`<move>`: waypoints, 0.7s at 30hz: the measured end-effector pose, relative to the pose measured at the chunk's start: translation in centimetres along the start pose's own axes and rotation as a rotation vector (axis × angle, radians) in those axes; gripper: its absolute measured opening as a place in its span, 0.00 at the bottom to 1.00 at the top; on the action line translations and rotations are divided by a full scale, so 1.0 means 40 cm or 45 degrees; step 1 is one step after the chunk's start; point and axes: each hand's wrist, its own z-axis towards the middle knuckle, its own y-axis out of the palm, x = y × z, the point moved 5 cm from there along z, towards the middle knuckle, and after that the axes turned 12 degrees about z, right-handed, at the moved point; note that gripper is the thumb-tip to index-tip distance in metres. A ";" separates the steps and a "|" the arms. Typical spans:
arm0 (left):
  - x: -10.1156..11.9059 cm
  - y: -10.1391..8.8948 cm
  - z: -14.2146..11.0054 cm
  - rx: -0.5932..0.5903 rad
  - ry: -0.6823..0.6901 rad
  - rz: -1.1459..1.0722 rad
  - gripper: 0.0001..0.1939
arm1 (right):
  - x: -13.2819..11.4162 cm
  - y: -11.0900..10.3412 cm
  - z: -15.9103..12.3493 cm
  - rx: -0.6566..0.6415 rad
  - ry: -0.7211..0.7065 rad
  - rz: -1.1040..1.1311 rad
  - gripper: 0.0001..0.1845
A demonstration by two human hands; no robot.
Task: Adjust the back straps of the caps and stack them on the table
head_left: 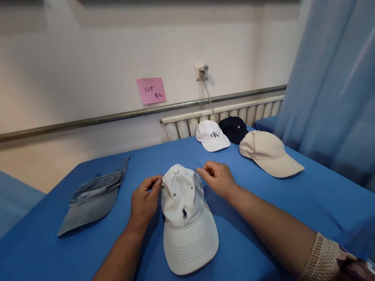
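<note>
An off-white baseball cap [189, 220] with a small dark polo-player emblem lies on the blue-covered table, its brim toward me. My left hand [147, 196] pinches the left side of its crown between thumb and fingers. At the crown's right upper edge is my right hand [218, 178], fingers curled and a fingertip right beside the fabric. Whether that hand grips the cap or anything else is hidden. To the left rests a grey cap [94, 207], its crown collapsed flat.
Toward the back right sit a white cap [211, 134] with dark letters, a navy cap [233, 129] and a beige cap [268, 152]. Behind the blue table [274, 211] are a radiator [183, 130] and a wall rail [106, 119]. A blue curtain [343, 77] hangs at the right.
</note>
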 end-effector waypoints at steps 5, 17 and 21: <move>-0.013 0.000 0.010 -0.037 -0.034 -0.039 0.17 | -0.011 0.056 -0.033 -0.270 0.062 -0.012 0.13; -0.013 -0.055 -0.003 0.090 0.033 0.020 0.17 | 0.070 0.102 -0.031 -0.317 0.259 0.616 0.14; 0.068 -0.055 -0.043 0.052 0.337 0.435 0.15 | 0.067 0.102 -0.034 -0.325 0.241 0.623 0.13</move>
